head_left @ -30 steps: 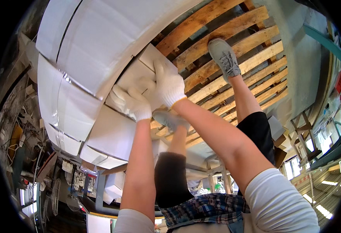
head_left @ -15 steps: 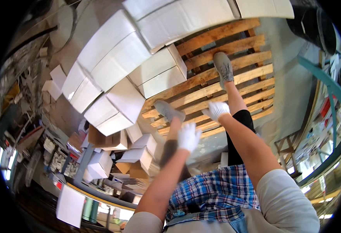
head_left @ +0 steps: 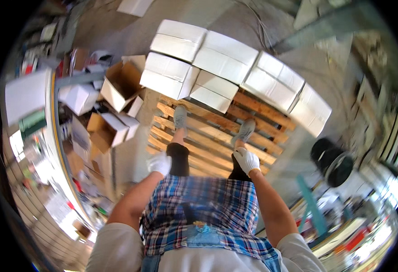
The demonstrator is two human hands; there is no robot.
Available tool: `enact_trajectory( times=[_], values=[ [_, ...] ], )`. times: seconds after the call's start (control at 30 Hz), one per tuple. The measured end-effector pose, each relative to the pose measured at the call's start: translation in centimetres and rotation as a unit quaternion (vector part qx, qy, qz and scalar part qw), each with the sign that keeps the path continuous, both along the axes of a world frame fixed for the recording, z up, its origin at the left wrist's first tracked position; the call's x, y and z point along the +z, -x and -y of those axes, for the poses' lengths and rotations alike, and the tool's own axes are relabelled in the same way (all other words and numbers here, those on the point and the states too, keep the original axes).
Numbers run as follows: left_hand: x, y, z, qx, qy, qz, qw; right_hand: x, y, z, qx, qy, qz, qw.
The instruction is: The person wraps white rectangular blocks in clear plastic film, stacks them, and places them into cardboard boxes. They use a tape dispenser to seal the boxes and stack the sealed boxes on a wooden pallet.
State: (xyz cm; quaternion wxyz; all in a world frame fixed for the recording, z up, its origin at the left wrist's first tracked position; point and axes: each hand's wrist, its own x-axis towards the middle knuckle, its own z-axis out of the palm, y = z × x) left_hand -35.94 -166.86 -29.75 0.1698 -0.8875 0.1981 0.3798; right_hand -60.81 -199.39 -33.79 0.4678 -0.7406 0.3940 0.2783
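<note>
My left hand (head_left: 159, 164), in a white knit glove, hangs beside my left knee. Its fingers are smeared by motion, and nothing is visibly held. My right hand (head_left: 246, 160), gloved alike, is by my right thigh with loosely bent fingers and nothing in it. Both feet are on a slatted wooden pallet (head_left: 215, 132). Along its far side is a row of closed white cartons, among them a left carton (head_left: 162, 76), a small middle carton (head_left: 214, 90), a carton behind them (head_left: 226, 55) and a right-end carton (head_left: 311, 109). Neither hand touches a carton.
To the left, an opened brown-lined carton (head_left: 122, 86) and another opened carton (head_left: 106, 131) lie among loose cardboard beside a workbench edge (head_left: 58, 140). A black bin (head_left: 331, 162) is at the right, near a green metal frame (head_left: 311, 204). Grey concrete floor (head_left: 131, 34) surrounds the pallet.
My view has swung, so the cartons now lie farther ahead and the black bin shows whole at the right. Both hands have drawn back toward my legs, and my feet stand closer together.
</note>
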Motion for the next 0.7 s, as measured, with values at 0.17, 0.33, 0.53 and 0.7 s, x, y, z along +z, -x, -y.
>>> enact_trajectory(
  times=[0.17, 0.33, 0.53, 0.7],
  values=[
    [2.7, 3.1, -7.4, 0.285, 0.049, -0.112, 0.951, 5.6, 3.7, 4.5, 0.064, 0.05, -0.009, 0.997],
    [0.3, 7.6, -8.1, 0.336, 0.123, -0.104, 0.928, 9.4, 11.7, 9.2, 0.101, 0.063, -0.072, 0.99],
    [1.8, 8.9, -4.6, 0.285, 0.093, -0.165, 0.939, 12.4, 13.2, 9.7, 0.046, 0.027, -0.082, 0.995],
    [3.2, 7.0, -7.8, 0.266, 0.175, -0.27, 0.909, 16.9, 3.0, 5.4, 0.056, -0.013, -0.022, 0.998]
  ],
)
